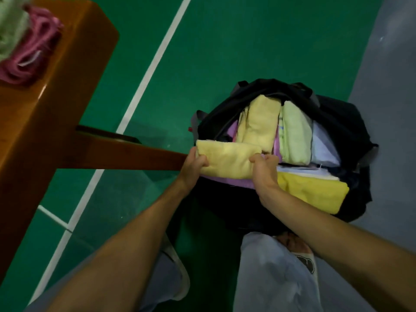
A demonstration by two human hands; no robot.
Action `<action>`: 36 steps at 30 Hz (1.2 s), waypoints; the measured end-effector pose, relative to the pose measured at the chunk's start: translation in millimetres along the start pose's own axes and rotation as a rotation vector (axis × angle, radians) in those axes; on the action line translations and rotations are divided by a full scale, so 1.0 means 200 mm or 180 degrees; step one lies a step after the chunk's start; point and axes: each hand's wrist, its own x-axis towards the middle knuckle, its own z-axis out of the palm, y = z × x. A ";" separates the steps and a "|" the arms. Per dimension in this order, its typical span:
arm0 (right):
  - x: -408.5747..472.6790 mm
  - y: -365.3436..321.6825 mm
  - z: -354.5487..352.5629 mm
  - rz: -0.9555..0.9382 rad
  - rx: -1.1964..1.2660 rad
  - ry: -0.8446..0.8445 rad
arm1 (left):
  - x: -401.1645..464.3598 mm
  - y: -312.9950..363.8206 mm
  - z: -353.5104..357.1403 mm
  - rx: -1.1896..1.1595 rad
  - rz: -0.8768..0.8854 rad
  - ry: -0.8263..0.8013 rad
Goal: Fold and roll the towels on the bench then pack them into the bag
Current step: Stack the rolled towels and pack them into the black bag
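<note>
Both hands grip one pale yellow roll (pixel 227 159) over the near-left rim of the bag (pixel 342 122): the left hand (pixel 195 164) curls round its left end, thumb on top, and the right hand (pixel 263 167) pinches its right end with knuckles up. Both forearms reach forward and down from the lower corners, bare, the left one crossing the green floor (pixel 247 41), the right one passing over a bright yellow towel (pixel 315 192) that lies at the bag's near edge. The held roll lies crosswise, its left end jutting past the bag's rim, its underside touching a lilac towel (pixel 231 182). Deeper in the black bag stand a second pale yellow roll (pixel 258 122) and a light green roll (pixel 295 134) side by side, touching, with a pale blue towel (pixel 322 147) just right of the green one; the mouth is nearly full. Left of the bag, the wooden bench (pixel 45 109) runs up the frame, and its foot (pixel 126 154) stretches across the floor to touch the left hand's side of the bag. On the bench top, far corner, lie a pink towel (pixel 29 55) and a blurred green towel (pixel 11 25). White lines (pixel 155 61) cross the floor; grey flooring (pixel 387 64) lies open to the right. Grey trouser legs (pixel 270 278) show below.
</note>
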 end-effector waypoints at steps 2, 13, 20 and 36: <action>0.03 0.03 0.00 -0.0096 -0.0336 0.0035 | 0.06 -0.04 0.02 0.0220 -0.0014 -0.0088; -0.17 -0.12 0.10 -0.1976 -0.3128 0.0180 | 0.09 -0.02 0.00 0.2553 0.0276 -0.0627; 0.05 0.01 0.09 -0.2889 -0.4778 -0.0903 | -0.04 0.04 -0.12 0.4556 0.0850 -0.0892; 0.07 0.04 0.12 -0.1595 -0.4843 -0.1169 | -0.14 -0.06 -0.12 0.2855 0.1012 0.0213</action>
